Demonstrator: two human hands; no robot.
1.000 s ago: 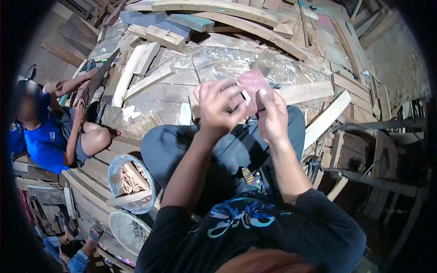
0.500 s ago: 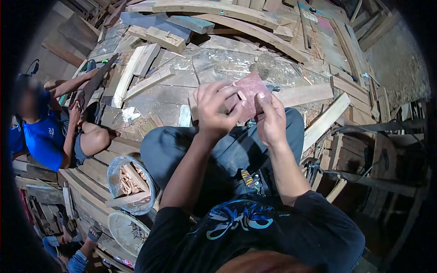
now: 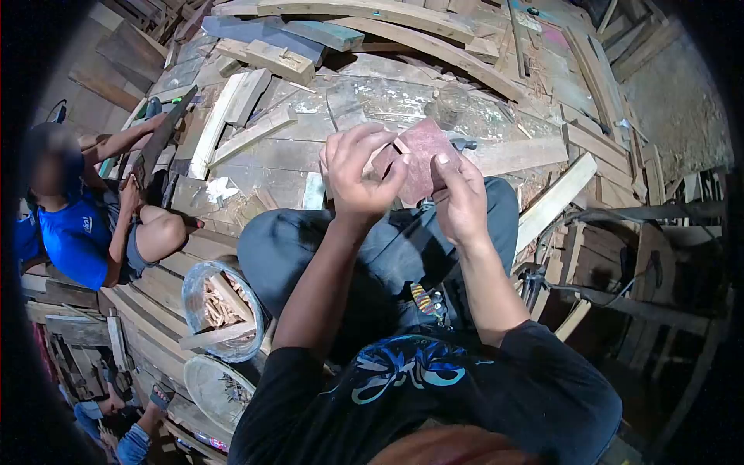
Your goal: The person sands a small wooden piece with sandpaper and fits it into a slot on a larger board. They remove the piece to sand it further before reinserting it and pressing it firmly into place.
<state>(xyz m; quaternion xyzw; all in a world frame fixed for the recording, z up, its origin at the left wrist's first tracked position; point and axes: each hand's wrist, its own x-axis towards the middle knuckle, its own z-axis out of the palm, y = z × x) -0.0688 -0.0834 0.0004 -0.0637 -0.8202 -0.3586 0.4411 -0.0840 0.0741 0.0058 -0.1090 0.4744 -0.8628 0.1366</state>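
Reddish sheet [image 3: 425,159], looks like sandpaper, up in front of lap, ahead and to the right of the bucket [image 3: 193,282]. Right hand [image 3: 463,203] grasping its right edge, thumb flat on near face, fingers behind. Left hand [image 3: 358,172] at its left side, fingers loosely curved, thumb apart from them; small pale wood piece [image 3: 401,146] shows by the fingertips against the sheet. Can't tell if left hand grips it.

Bucket is beside the left knee, filled with wood scraps [image 3: 218,304], one stick [image 3: 218,336] lying across its near side. Pale container [image 3: 203,381] just behind bucket, closer to wearer's body side. Tool with yellow-and-dark handle [image 3: 422,298] at wearer's lap, right of bucket. Long pale board [image 3: 556,203] well right of bucket, beside right knee. Curved beams [image 3: 442,48] far ahead of bucket.

Another person [image 3: 74,244] in blue shirt sits left of and ahead of bucket, holding long dark blade [image 3: 166,136], saw-like. Partly cut-off person [image 3: 133,446] behind bucket, to the left, details unclear.
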